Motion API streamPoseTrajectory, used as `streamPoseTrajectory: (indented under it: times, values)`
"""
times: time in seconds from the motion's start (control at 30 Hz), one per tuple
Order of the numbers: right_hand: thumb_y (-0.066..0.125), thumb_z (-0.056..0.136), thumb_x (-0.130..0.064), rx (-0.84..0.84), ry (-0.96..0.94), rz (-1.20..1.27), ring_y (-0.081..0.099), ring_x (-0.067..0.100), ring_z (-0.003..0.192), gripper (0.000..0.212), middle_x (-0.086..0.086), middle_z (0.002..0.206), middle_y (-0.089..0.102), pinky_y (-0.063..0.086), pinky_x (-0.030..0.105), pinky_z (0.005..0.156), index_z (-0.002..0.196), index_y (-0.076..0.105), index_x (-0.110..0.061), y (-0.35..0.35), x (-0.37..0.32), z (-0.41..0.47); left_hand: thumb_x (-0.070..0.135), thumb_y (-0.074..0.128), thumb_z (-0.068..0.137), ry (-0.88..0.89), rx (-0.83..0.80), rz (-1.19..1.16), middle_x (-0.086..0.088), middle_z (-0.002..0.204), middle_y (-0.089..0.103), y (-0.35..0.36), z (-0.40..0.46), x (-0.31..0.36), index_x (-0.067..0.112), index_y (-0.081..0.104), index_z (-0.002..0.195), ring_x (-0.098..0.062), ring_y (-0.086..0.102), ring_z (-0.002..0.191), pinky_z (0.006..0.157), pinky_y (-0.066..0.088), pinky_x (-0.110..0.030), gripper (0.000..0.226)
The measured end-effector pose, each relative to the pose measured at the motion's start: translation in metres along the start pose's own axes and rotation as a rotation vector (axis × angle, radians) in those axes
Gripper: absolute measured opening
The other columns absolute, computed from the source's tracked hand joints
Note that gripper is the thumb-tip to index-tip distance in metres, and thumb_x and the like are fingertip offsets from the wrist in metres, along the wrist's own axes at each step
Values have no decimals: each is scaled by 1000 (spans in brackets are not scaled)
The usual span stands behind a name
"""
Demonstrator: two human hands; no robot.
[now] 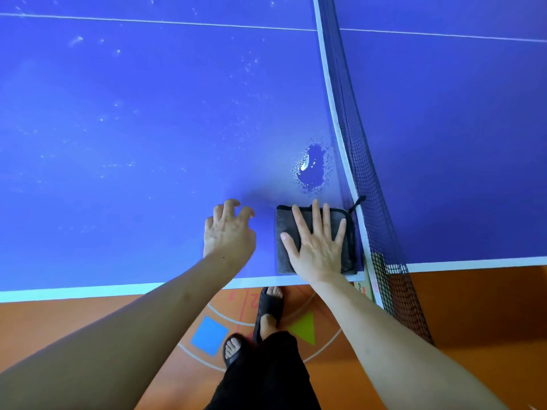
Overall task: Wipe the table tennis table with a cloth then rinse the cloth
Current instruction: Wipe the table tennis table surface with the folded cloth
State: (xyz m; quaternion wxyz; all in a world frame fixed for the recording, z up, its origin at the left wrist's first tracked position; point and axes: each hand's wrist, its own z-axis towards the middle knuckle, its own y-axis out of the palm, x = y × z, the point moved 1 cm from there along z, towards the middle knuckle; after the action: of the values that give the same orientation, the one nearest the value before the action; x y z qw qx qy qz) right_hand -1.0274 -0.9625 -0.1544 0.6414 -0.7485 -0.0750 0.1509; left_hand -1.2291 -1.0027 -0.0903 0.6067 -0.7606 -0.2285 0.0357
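Cloth [346, 232]: dark grey, folded square, black trim, small loop at far corner; lies on blue surface [148, 128] near its front edge, just beside net [364, 161]. Right hand [315, 244] flat on cloth, fingers straight and spread. Left hand [229, 232] beside cloth, fingertips on surface, fingers bent, grasping nothing. Puddle [313, 167] just beyond cloth. White specks scattered across surface. Net blocks way rightward.
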Motion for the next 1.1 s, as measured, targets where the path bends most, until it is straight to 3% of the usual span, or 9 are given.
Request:
streamPoseTrajectory:
  times: [0.3, 0.77, 1.1]
  values:
    - [20, 102, -73, 5, -11, -13, -15, 24, 162, 73, 5, 177, -5, -4, 68, 125, 167, 9, -42, -11, 0, 95, 18, 45, 93, 24, 13, 8, 6, 142, 38, -13, 64, 7, 30, 51, 132, -22, 36, 128, 106, 32, -35, 42]
    - [23, 102, -72, 16, -69, -25, -10, 27, 162, 73, 9, 177, -1, -1, 72, 123, 167, 13, -40, -37, -6, 317, 18, 43, 93, -52, 12, 43, 7, 143, 37, -56, 267, 22, 29, 42, 141, -21, 36, 129, 106, 32, -35, 50]
    - [14, 101, -75, -23, -112, -28, -13, 26, 162, 73, 7, 177, -4, -3, 73, 122, 167, 8, -42, -58, -16, 473, 20, 43, 94, -60, 49, 100, 6, 144, 37, -86, 394, 24, 29, 39, 143, -22, 36, 129, 105, 33, -36, 50]
